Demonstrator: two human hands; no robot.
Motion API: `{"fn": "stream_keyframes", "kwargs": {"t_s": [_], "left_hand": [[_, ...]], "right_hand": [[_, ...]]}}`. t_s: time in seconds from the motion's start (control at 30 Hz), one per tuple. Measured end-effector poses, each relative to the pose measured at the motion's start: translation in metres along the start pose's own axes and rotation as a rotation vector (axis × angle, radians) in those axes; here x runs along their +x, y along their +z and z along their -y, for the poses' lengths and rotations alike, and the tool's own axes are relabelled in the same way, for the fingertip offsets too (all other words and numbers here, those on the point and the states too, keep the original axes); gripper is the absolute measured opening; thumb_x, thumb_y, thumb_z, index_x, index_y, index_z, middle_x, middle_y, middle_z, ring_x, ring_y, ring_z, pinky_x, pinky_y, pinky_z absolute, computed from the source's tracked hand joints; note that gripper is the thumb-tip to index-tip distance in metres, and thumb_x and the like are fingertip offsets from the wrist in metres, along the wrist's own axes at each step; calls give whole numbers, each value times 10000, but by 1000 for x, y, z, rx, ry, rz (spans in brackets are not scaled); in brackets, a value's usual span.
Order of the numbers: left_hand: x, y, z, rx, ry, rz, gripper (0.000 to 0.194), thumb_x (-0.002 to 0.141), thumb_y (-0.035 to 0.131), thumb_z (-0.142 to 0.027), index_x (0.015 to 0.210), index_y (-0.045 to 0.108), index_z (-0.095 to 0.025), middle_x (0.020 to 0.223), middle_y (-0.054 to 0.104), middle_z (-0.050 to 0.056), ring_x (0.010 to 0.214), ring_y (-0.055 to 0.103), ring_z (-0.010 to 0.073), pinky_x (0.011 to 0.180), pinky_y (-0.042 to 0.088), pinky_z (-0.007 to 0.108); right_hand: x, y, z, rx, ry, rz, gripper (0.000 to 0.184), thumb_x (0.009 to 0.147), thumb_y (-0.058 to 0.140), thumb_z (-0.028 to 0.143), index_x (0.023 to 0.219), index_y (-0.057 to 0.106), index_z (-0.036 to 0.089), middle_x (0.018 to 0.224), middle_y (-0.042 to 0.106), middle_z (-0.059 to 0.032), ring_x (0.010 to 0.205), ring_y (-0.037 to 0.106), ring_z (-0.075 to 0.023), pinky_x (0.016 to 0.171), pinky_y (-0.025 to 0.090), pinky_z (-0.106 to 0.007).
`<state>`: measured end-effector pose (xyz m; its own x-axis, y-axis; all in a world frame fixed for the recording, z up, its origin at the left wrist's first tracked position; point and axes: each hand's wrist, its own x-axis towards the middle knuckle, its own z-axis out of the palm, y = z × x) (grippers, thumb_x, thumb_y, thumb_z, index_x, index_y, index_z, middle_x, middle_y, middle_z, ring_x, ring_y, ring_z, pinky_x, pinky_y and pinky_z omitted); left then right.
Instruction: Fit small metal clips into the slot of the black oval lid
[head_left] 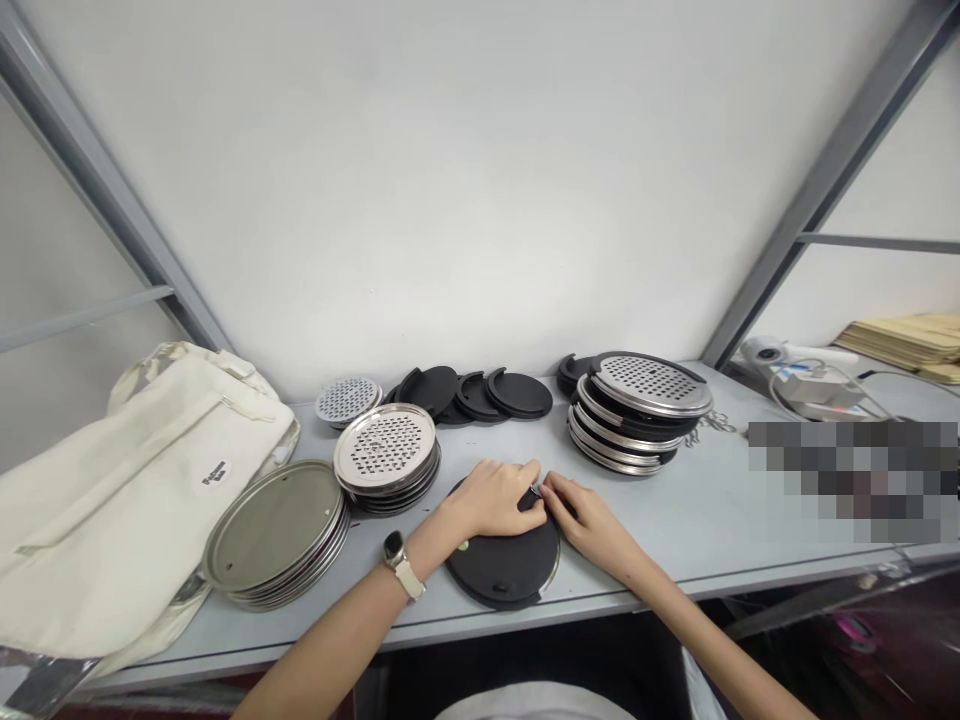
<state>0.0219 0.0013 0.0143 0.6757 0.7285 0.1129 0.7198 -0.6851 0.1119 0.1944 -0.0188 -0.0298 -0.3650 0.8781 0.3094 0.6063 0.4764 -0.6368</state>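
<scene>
The matte black disc (499,570) lies flat on the smooth grey tabletop (735,500), a thin metallic rim showing along its right. The left hand (499,497) lies on top of it, fingers curled; the right hand (583,515) meets it at the disc's far right edge, fingertips drawn together beside a small shiny piece (535,490). The fingers cover that spot, so I cannot tell whether either hand actually grips anything.

Left of the disc stand shiny perforated metal plates (386,450), then stacked olive-grey round plates (274,530) and a limp cream fabric bag (150,470). Behind it, black notched covers (517,395) overlap by the wall. Beyond it to the right rises a mixed stack of perforated metal and black discs (645,385).
</scene>
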Motion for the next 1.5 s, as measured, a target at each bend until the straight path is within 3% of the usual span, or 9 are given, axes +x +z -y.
{"fn": "stream_keyframes", "kwargs": {"t_s": [0.87, 1.13, 1.37, 1.5], "left_hand": [[2, 5, 9, -92, 42, -29, 197, 834, 484, -384, 898, 489, -198, 705, 616, -1, 620, 584, 181, 524, 305, 267], [1, 4, 11, -80, 78, -27, 87, 833, 485, -281, 883, 476, -211, 758, 633, -8, 651, 599, 173, 565, 326, 263], [0, 4, 8, -93, 21, -19, 354, 829, 466, -324, 1136, 363, -181, 644, 581, -22, 587, 587, 208, 541, 328, 275], [-1, 4, 6, -84, 68, -6, 367, 814, 470, -338, 1120, 343, -181, 652, 575, -20, 568, 580, 205, 516, 316, 273]], "right_hand": [[-1, 3, -2, 112, 86, -1, 266, 945, 339, 333, 709, 378, 218, 601, 419, 41, 567, 424, -141, 559, 329, -252], [-1, 1, -7, 170, 115, -64, 289, 956, 332, 370, 711, 352, 219, 598, 350, 60, 569, 372, -125, 568, 313, -239], [-1, 1, -6, 162, 115, -49, 297, 954, 344, 377, 704, 355, 218, 592, 350, 61, 555, 364, -121, 555, 304, -237], [-1, 2, -6, 146, 92, -11, 292, 954, 342, 365, 710, 397, 214, 596, 407, 47, 556, 401, -130, 547, 316, -242]]}}
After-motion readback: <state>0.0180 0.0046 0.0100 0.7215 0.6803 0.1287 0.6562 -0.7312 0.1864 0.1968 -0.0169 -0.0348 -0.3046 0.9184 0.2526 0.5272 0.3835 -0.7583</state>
